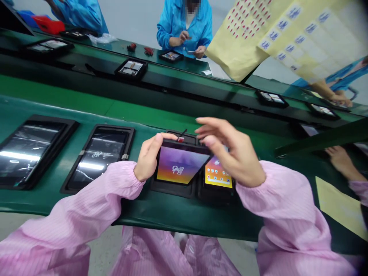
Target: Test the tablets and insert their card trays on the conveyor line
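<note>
My left hand (151, 157) grips the left edge of a smartphone (172, 165), which is tilted up with its purple-and-orange lock screen lit. A second smartphone (218, 172) lies to its right, showing a home screen with app icons. My right hand (230, 149) hangs over that second phone, with its curled fingers near the top right corner of the tilted phone. I cannot tell whether those fingers hold anything. A thin black strip with a red tab (181, 137) sticks up behind the tilted phone. Both phones sit over a black tray (169, 189).
Black trays with dark-screened devices (99, 159) stand left on a green conveyor belt (57, 101). Across a dark rail, a co-worker in a blue coat (184, 28) handles something small. Yellow label sheets (276, 38) hang upper right. Another person's hand (342, 161) reaches in at right.
</note>
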The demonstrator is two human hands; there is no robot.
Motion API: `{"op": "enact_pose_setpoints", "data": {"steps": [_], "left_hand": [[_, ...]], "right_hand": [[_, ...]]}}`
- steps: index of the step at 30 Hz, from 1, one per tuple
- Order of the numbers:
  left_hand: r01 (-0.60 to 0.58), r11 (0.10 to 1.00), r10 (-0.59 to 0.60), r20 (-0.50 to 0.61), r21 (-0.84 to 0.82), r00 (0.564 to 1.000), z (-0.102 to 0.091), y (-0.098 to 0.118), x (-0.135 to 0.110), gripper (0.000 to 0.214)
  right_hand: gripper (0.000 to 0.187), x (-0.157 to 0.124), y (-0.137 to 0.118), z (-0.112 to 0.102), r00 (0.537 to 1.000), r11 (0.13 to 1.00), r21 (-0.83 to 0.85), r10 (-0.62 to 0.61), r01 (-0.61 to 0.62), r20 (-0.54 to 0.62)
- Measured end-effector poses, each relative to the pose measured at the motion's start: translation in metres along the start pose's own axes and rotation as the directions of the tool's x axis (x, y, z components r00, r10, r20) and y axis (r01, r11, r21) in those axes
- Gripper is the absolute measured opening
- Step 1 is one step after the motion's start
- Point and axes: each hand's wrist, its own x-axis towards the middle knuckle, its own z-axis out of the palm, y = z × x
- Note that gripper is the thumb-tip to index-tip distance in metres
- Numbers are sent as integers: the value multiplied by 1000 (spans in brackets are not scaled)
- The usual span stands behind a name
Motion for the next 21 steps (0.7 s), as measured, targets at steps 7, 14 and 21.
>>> {"op": "enact_pose_setpoints", "data": {"steps": [7,14,21], "left_hand": [[448,888,-458,-301,-105,837,5,-65,74,53],[578,700,-483,-318,418,815,1,-116,125,55],[-31,464,-87,81,885,993,-25,-83,75,61]], "right_hand": [[41,-56,109,-34,904,943,-61,293,-327,-313],[40,-125,156,-32,875,869,-187,404,-458,-267],[33,-155,158,-39,940,881,-356,234,-313,-248]]}}
